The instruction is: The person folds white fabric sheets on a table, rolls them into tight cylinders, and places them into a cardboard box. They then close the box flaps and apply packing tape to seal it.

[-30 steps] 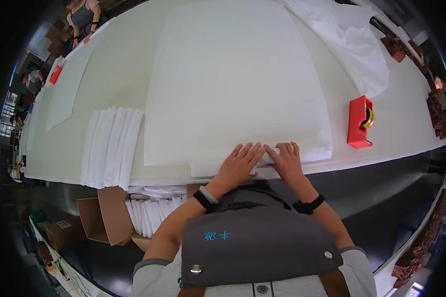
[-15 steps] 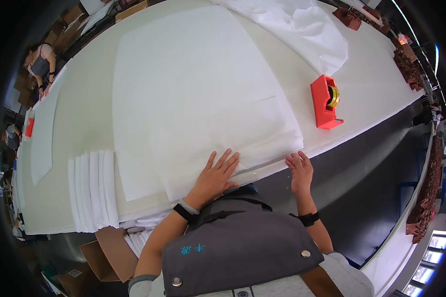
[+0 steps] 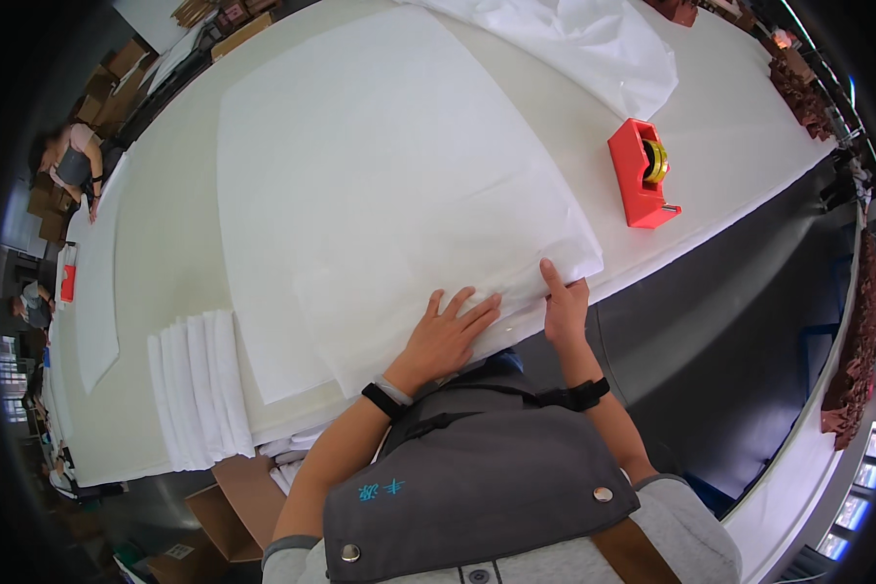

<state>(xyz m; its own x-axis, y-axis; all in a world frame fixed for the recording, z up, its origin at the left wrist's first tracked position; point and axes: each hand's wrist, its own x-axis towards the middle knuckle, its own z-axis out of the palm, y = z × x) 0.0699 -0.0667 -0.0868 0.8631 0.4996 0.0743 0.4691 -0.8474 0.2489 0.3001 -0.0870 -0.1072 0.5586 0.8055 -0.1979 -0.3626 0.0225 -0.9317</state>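
Observation:
A large white sheet (image 3: 380,175) lies flat on the long white table (image 3: 165,243). My left hand (image 3: 446,336) presses flat on the sheet's near folded edge, fingers spread. My right hand (image 3: 563,304) rests at the sheet's near right corner, fingers together on the edge by the table's rim. Neither hand lifts anything. Both wrists wear dark bands.
A red tape dispenser (image 3: 640,173) stands to the right of the sheet. A stack of folded white sheets (image 3: 197,387) lies at the left near edge. Loose white fabric (image 3: 594,49) lies at the far right. Cardboard boxes (image 3: 238,501) sit below the table. Other people (image 3: 73,165) work at far left.
The view has swung, placing the sheet and dispenser further right. My hands have spread apart along the near edge, the right one sliding out to the sheet's corner.

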